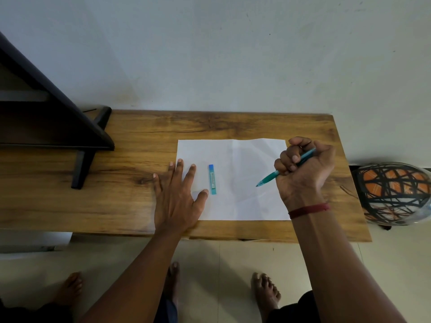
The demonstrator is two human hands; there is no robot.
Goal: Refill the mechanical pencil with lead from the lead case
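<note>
Pale wall behind a wooden table (130, 194), white paper sheet (247, 206) toward its right edge, left hand (177, 194) flat and spread over the sheet's left edge, right hand (305, 169) fisted around a teal mechanical pencil (270, 178), barrel mostly hidden, blue lead case (212, 179) lying on the sheet, label unreadable.

You have only one view here, from the camera on your head. It looks forward and steeply down, from above the near edge of the wooden bench (130, 201), close enough that your forearms fill the lower part. The wide lens also takes in the pale wall (210, 54) behind and the floor (221, 264) below.
</note>
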